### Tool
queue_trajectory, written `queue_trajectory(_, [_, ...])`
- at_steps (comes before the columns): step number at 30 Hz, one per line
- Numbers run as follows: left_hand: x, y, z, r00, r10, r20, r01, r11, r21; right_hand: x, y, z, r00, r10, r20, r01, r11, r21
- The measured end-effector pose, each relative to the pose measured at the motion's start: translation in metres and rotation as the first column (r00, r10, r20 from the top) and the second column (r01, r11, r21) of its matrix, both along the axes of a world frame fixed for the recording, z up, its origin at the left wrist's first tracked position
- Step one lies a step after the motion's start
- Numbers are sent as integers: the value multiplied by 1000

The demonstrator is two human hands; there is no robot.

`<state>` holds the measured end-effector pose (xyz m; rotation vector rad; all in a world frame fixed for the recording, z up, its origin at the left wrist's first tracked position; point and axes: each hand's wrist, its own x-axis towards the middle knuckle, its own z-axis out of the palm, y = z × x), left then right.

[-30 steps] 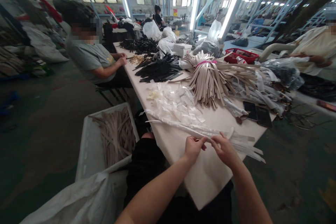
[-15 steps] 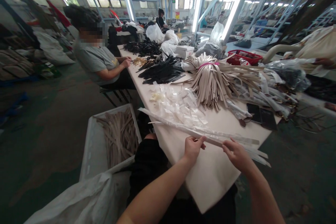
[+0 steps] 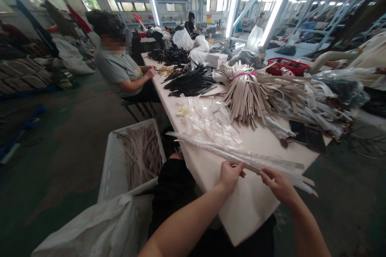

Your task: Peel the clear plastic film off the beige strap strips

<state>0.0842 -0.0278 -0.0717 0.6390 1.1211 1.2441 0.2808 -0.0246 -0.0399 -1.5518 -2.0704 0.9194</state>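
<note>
My left hand (image 3: 231, 174) and my right hand (image 3: 275, 182) pinch one pale strap (image 3: 252, 168) a short way apart, over the near part of the table (image 3: 241, 213). Beside the strap, just beyond my hands, lie several long clear plastic sleeves (image 3: 211, 147) running from the left table edge to the right. A spread of small clear wrappers (image 3: 208, 122) rests behind them. Further back a large bundle of beige straps (image 3: 245, 98) is tied with a pink band (image 3: 243, 74).
A white bin (image 3: 105, 168) of beige straps stands left of the table. Black straps (image 3: 191, 80), a red basket (image 3: 286, 66), a white box (image 3: 216, 60) and a dark phone (image 3: 298, 131) lie on the table. A seated person (image 3: 116, 68) works at its left side.
The view has shifted, so the whole scene appears a little further right. Both hands keep hold of the strap and look slightly closer together.
</note>
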Motion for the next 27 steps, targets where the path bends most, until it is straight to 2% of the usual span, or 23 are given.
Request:
queue_trajectory(5, [20, -5, 4, 998, -64, 13, 64, 998, -1, -14, -1, 1, 994, 7, -106, -12, 999, -42])
queue_trajectory(11, [29, -6, 6, 995, -91, 50, 91, 996, -3, -24, -5, -8, 947, -145, -287, 119, 987, -107])
queue_trajectory(14, [27, -4, 4, 988, -139, 71, 142, 989, -37, -29, -7, -11, 939, -170, -299, 145, 984, -106])
queue_trajectory(16, [22, -4, 3, 970, -231, 74, 235, 971, -52, -29, -7, -10, 944, -182, -276, 166, 983, -79])
queue_trajectory(18, [13, -4, 3, 940, -327, 94, 333, 942, -49, -24, -7, -10, 952, -189, -241, 181, 982, -57])
queue_trajectory(20, [0, -4, 4, 921, -366, 132, 374, 927, -39, -11, -4, -12, 957, -205, -206, 199, 979, -49])
queue_trajectory(22, [-17, -3, 8, 933, -322, 161, 332, 942, -41, 9, 1, -15, 955, -250, -160, 248, 968, -32])
queue_trajectory(27, [-77, 6, 24, 994, -28, 108, 34, 998, -59, 66, 24, -15, 909, -415, 44, 405, 903, 139])
